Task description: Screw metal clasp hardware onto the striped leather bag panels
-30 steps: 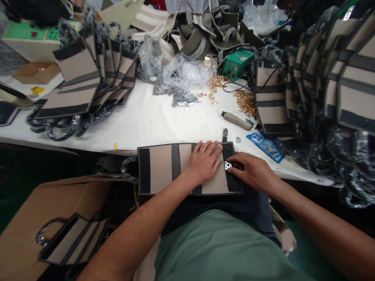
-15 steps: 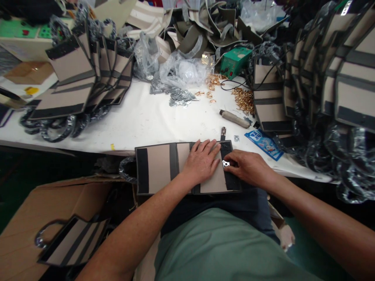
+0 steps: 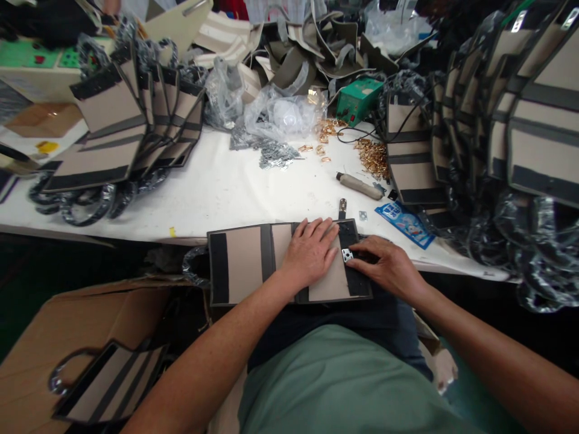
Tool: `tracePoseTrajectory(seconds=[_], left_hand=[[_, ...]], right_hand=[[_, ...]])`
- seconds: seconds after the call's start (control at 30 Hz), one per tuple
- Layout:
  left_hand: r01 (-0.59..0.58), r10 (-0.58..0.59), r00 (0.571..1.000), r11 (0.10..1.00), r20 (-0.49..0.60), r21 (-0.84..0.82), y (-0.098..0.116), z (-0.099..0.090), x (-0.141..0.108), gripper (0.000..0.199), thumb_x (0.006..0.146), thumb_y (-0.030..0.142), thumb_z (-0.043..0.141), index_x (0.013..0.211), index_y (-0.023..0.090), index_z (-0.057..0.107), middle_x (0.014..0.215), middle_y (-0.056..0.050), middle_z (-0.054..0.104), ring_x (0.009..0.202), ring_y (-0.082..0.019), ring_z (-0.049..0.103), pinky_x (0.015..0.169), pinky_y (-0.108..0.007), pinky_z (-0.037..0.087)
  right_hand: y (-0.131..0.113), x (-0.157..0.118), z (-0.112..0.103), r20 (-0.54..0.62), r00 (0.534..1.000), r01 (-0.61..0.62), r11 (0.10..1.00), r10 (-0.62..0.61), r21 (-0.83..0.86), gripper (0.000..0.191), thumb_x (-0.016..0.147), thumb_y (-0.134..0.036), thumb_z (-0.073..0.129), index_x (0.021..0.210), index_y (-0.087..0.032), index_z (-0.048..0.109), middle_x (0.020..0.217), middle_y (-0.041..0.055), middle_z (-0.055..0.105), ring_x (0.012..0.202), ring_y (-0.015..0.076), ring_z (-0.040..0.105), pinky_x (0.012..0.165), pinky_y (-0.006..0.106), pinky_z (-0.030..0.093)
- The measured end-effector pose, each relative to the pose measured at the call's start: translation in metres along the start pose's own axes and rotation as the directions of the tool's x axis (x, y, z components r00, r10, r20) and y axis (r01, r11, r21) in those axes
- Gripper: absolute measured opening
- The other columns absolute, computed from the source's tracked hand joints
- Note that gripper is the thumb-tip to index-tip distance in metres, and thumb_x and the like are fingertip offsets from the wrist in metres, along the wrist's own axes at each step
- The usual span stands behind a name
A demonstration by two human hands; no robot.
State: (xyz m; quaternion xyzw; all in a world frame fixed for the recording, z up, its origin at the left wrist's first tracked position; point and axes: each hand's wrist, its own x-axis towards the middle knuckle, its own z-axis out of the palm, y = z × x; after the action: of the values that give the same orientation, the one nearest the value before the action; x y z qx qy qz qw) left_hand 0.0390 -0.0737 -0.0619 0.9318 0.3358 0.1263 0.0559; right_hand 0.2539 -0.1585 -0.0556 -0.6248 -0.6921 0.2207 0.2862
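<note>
A beige bag panel (image 3: 244,259) with black strips and dark edging lies opened out across my lap at the table's front edge. My left hand (image 3: 310,250) rests flat on it, fingers stretched out, right of the middle strip. On the black strip at the panel's right end sits a small silver metal plate (image 3: 347,255) with holes. The thumb and forefinger of my right hand (image 3: 382,262) are at the plate's right side, pinching its edge. A short strap with a gold-coloured clasp (image 3: 342,208) sticks out past the panel's far edge.
Stacked bag panels stand on the left (image 3: 104,157) and right (image 3: 543,150). Beyond lie silver plates (image 3: 278,155), gold-coloured fittings (image 3: 373,157), a wrapped tool (image 3: 359,185), a blue packet (image 3: 404,224) and a green box (image 3: 359,99). A cardboard box (image 3: 85,319) stands lower left.
My right fingers have drawn slightly apart around the metal plate, and more of it shows. My left hand stays on the panel. The whole view has shifted a little.
</note>
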Motion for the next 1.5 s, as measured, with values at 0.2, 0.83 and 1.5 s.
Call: tracePoseTrajectory(seconds=[0.2, 0.83, 1.5], left_hand=[[-0.002, 0.002, 1.0, 1.0, 0.018, -0.008, 0.0, -0.002, 0.0, 0.051, 0.104, 0.041, 0.04, 0.151, 0.021, 0.046, 0.162, -0.007, 0.043, 0.147, -0.027, 0.038, 0.127, -0.051, 0.024], [0.037, -0.035, 0.998, 0.999, 0.057, -0.037, 0.005, -0.007, 0.0, 0.057, 0.103, 0.046, 0.041, 0.153, 0.018, 0.041, 0.163, -0.01, 0.041, 0.15, -0.029, 0.035, 0.129, -0.054, 0.02], [0.054, -0.053, 0.998, 0.997, 0.03, -0.05, -0.002, 0.0, -0.005, 0.06, 0.1, 0.046, 0.045, 0.156, 0.025, 0.04, 0.166, -0.004, 0.036, 0.152, -0.029, 0.033, 0.13, -0.057, 0.024]], right_hand=[[-0.005, 0.003, -0.001, 0.012, 1.0, -0.023, 0.99, 0.025, -0.141, 0.016, 0.091, -0.035, 0.074, 0.104, -0.027, 0.079, 0.097, 0.0025, 0.073, 0.092, 0.0207, 0.07, 0.084, 0.033, 0.052], [0.027, 0.037, -0.037, -0.171, 0.98, -0.119, 0.987, 0.099, -0.108, 0.034, 0.094, -0.039, 0.063, 0.12, -0.021, 0.074, 0.099, 0.0071, 0.074, 0.084, 0.0213, 0.068, 0.084, 0.034, 0.052], [-0.025, 0.169, -0.044, 0.113, 0.968, -0.249, 0.887, 0.222, 0.389, 0.012, 0.082, -0.027, 0.069, 0.084, -0.015, 0.071, 0.074, 0.0035, 0.073, 0.055, 0.0144, 0.068, 0.046, 0.021, 0.049]])
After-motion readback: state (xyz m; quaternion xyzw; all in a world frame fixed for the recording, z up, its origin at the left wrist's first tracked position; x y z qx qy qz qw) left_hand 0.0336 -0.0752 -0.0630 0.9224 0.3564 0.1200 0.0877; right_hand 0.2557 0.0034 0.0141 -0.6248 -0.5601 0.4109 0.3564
